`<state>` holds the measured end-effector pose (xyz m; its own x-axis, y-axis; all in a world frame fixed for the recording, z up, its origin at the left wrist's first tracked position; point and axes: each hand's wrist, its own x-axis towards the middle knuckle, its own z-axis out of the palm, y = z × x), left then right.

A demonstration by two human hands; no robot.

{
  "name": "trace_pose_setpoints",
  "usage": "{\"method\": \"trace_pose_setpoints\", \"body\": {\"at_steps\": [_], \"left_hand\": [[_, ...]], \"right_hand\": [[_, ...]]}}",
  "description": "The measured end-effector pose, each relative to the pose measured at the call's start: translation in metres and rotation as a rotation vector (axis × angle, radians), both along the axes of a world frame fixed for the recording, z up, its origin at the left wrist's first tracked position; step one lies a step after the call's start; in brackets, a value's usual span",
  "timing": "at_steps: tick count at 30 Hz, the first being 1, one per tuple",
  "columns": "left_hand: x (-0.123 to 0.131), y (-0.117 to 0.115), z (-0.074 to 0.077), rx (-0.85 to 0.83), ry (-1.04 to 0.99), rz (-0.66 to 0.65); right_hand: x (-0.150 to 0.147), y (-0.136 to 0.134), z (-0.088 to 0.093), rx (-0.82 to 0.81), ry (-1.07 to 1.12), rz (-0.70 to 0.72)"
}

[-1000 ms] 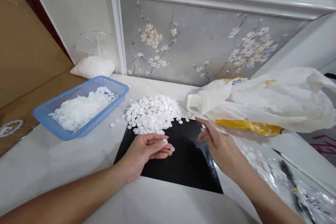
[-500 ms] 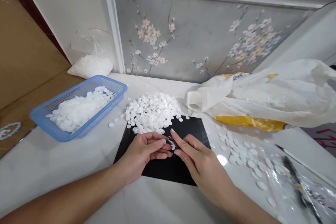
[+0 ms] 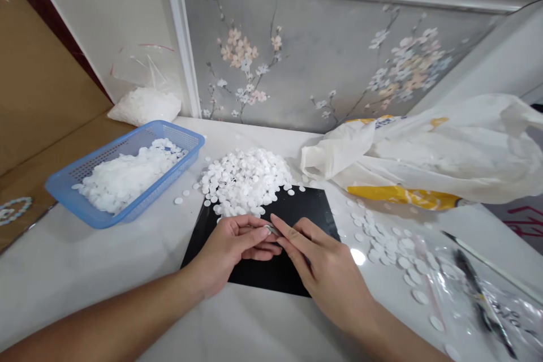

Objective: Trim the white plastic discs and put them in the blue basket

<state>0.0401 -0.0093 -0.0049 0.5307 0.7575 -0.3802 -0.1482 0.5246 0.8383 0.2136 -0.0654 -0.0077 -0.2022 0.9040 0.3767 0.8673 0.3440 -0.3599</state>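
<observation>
My left hand (image 3: 235,246) rests over a black square sheet (image 3: 297,212) with its fingers curled and pinched on a small white disc (image 3: 268,229). My right hand (image 3: 322,266) lies beside it on the sheet, its forefinger and thumb closed on the same disc. Just beyond the fingers sits a heap of white discs (image 3: 246,178), overlapping the far edge of the black sheet.
A blue basket (image 3: 76,178) of white discs stands at the left, a clear bag of more (image 3: 144,104) behind it. A white and yellow plastic bag (image 3: 428,153) lies at the right. Loose discs (image 3: 390,246) and clear packets with a black pen (image 3: 475,288) cover the right side.
My right hand left the plastic bag and came down to the left hand, meeting it at the small disc. The left hand stayed over the black sheet.
</observation>
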Motion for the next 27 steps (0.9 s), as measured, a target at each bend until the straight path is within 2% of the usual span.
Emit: {"method": "trace_pose_setpoints", "body": {"at_steps": [27], "left_hand": [[0.0018,-0.0041,0.0004,-0.023,-0.031,0.0]], "right_hand": [[-0.0022,-0.0031,-0.0023,0.027,-0.028,-0.008]]}}
